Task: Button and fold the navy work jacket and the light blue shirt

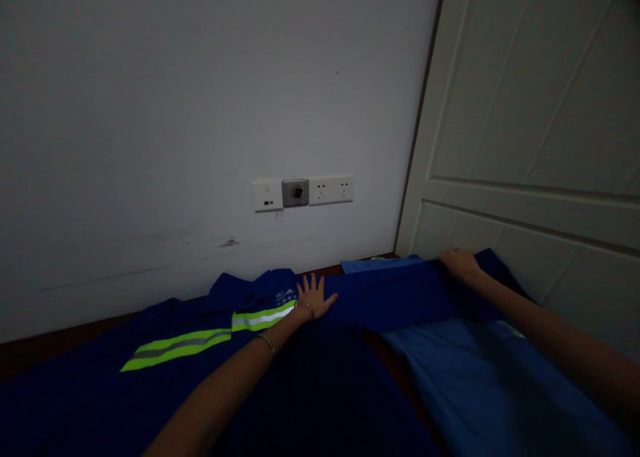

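A dark blue work shirt with yellow-green reflective stripes lies spread on a dark wooden surface. My left hand rests flat on it with fingers spread, just right of the stripe near the collar. My right hand grips a folded part of the dark blue cloth at the far right, next to the door. A lighter blue cloth lies under my right forearm.
A white wall stands close behind the surface, carrying a row of sockets and a grey switch. A white panelled door closes off the right side. Bare wood shows at the far left edge.
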`<move>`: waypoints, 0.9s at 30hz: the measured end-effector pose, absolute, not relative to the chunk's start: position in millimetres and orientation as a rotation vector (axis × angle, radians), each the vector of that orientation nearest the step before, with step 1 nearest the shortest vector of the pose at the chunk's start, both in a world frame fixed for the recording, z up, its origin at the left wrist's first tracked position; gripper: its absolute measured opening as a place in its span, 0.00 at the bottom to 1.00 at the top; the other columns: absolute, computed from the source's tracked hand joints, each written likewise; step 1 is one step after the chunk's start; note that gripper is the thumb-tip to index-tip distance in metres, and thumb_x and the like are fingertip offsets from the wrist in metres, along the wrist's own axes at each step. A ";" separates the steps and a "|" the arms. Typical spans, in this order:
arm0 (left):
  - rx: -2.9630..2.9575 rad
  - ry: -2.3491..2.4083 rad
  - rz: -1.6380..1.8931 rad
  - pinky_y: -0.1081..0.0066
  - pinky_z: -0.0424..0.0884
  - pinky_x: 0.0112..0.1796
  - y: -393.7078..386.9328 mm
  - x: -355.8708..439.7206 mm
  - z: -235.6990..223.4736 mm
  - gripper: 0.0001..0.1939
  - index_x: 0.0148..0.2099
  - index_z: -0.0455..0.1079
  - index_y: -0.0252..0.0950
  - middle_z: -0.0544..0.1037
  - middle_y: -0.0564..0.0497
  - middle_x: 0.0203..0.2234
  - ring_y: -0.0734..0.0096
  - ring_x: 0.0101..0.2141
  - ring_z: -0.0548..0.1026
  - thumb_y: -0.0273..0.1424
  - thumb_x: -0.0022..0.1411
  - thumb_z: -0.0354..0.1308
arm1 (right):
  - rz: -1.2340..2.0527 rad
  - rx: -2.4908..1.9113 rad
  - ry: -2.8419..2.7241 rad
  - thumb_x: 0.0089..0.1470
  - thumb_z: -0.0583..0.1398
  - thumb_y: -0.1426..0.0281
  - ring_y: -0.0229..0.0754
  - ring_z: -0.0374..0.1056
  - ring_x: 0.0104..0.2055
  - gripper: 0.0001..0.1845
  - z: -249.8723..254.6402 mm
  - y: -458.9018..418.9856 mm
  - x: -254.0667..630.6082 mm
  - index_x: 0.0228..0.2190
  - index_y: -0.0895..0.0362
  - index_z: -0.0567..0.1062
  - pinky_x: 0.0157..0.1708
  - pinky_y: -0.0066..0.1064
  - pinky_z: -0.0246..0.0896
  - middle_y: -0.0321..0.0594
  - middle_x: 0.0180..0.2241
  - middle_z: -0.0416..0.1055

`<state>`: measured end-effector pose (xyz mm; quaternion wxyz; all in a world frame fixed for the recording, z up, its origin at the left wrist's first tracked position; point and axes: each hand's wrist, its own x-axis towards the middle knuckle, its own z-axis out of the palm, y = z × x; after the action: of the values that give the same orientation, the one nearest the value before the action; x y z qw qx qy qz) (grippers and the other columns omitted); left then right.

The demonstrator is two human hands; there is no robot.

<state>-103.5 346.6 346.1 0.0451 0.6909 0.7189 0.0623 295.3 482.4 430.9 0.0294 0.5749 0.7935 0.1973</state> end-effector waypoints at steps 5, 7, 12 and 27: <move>2.247 2.140 0.282 0.47 0.38 0.55 340.4 -96.6 352.3 0.40 0.65 0.41 0.32 0.40 0.38 0.62 0.45 0.60 0.35 0.54 0.59 0.31 | 0.862 1.683 2.447 0.52 0.50 0.76 0.54 0.65 0.44 0.14 434.1 464.2 298.3 0.37 0.65 0.72 0.39 0.44 0.58 0.59 0.40 0.68; 2.385 1.980 0.315 0.50 0.39 0.56 332.9 -87.5 354.5 0.37 0.64 0.42 0.35 0.40 0.40 0.62 0.49 0.61 0.36 0.51 0.60 0.32 | 0.918 1.656 2.491 0.52 0.50 0.75 0.54 0.63 0.45 0.14 439.4 453.7 303.7 0.38 0.64 0.72 0.41 0.44 0.57 0.58 0.41 0.67; 2.480 1.660 0.258 0.51 0.44 0.55 316.9 -59.0 356.7 0.32 0.64 0.43 0.41 0.41 0.44 0.62 0.50 0.61 0.40 0.50 0.62 0.32 | 0.911 1.631 2.589 0.50 0.50 0.76 0.56 0.59 0.49 0.15 451.5 419.1 295.5 0.38 0.63 0.72 0.45 0.46 0.54 0.58 0.45 0.65; 2.232 2.223 0.140 0.56 0.43 0.56 169.5 -261.4 392.4 0.31 0.63 0.45 0.36 0.43 0.43 0.62 0.55 0.61 0.40 0.46 0.63 0.34 | 0.342 0.914 3.274 0.56 0.48 0.64 0.54 0.49 0.59 0.23 380.1 263.9 24.2 0.51 0.60 0.64 0.54 0.44 0.50 0.53 0.57 0.54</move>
<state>-261.4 169.5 392.4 -0.0057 0.7079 0.7049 0.0444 24.2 263.9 380.1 -0.1371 0.2649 0.9493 0.0991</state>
